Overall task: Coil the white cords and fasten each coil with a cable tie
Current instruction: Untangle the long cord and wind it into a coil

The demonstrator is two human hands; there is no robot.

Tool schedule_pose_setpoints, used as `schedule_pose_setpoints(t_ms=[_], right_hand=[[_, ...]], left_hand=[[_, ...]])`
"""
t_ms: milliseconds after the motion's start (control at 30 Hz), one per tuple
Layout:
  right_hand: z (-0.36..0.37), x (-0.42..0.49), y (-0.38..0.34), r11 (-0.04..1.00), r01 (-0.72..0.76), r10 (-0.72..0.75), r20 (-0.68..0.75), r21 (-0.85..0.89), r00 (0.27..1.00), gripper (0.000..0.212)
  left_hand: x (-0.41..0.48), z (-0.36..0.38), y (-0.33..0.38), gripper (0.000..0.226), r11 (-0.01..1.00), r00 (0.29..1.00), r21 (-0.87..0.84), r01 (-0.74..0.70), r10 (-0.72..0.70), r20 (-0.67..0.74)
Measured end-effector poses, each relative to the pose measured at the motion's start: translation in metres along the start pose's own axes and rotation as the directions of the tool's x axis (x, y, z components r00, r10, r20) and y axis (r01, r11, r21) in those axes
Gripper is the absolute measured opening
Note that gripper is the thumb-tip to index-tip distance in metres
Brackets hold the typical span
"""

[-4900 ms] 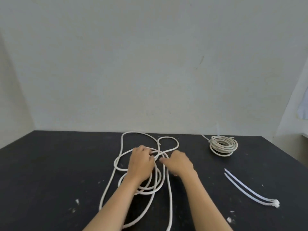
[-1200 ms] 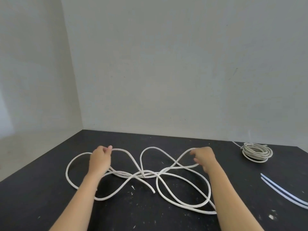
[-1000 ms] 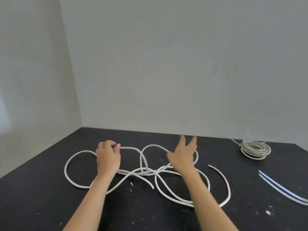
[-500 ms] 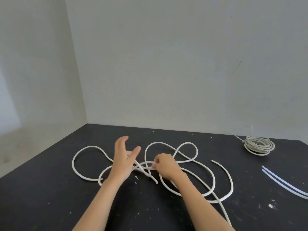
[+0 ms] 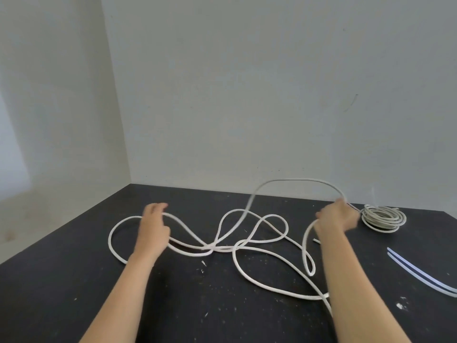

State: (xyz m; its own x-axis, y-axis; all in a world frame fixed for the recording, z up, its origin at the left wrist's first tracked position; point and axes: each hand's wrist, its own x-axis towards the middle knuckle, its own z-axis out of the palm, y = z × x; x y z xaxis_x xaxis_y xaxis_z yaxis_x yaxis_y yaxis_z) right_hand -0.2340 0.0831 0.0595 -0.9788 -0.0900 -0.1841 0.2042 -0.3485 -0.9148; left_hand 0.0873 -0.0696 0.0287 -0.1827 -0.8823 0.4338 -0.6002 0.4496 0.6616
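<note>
A long white cord sprawls in loose crossing loops over the black table. My right hand grips one strand and lifts it, so an arch of cord hangs in the air above the table. My left hand lies on the leftmost loop with its fingers curled over the strand. A second cord sits coiled at the back right. Two white cable ties lie side by side at the right edge.
A pale wall runs along the table's far edge and another down its left side. White flecks dot the table top.
My right hand has swung from the tangle's middle out to the right, pulling a strand up into a raised arch. My left hand has moved left onto the outer loop.
</note>
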Motion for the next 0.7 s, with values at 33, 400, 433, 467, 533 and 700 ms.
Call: schedule_pose_setpoints(t_ms=[33, 400, 433, 467, 533, 700], right_hand=[[-0.010, 0.008, -0.004, 0.998, 0.000, 0.000, 0.003, -0.058, 1.000, 0.016], [-0.002, -0.041, 0.025, 0.356, 0.212, 0.063, 0.249, -0.910, 0.966, 0.067], [0.001, -0.042, 0.030, 0.332, 0.255, 0.101, 0.303, -0.908, 0.948, 0.059], [0.003, -0.043, 0.033, 0.333, 0.269, 0.137, 0.329, -0.904, 0.934, 0.051], [0.002, -0.043, 0.037, 0.415, 0.299, 0.113, 0.375, -0.860, 0.920, 0.045], [-0.001, -0.056, 0.021, 0.816, 0.431, -0.133, 0.602, -0.385, 0.788, 0.061]], left_hand=[[0.002, -0.003, -0.005, 0.056, 0.992, 0.991, -0.067, 0.107, -0.112, -0.070], [0.012, -0.005, 0.024, 0.033, 0.981, 0.972, -0.194, 0.009, -0.054, -0.227], [0.013, -0.006, 0.030, 0.031, 0.990, 0.969, -0.138, -0.016, -0.018, -0.247], [0.015, -0.007, 0.033, 0.027, 1.000, 0.970, -0.028, -0.001, -0.006, -0.242], [0.021, -0.009, 0.036, 0.026, 0.951, 0.985, 0.276, 0.139, -0.104, -0.139], [0.017, 0.000, 0.059, 0.041, 0.985, 1.000, 0.170, -0.008, 0.012, -0.019]])
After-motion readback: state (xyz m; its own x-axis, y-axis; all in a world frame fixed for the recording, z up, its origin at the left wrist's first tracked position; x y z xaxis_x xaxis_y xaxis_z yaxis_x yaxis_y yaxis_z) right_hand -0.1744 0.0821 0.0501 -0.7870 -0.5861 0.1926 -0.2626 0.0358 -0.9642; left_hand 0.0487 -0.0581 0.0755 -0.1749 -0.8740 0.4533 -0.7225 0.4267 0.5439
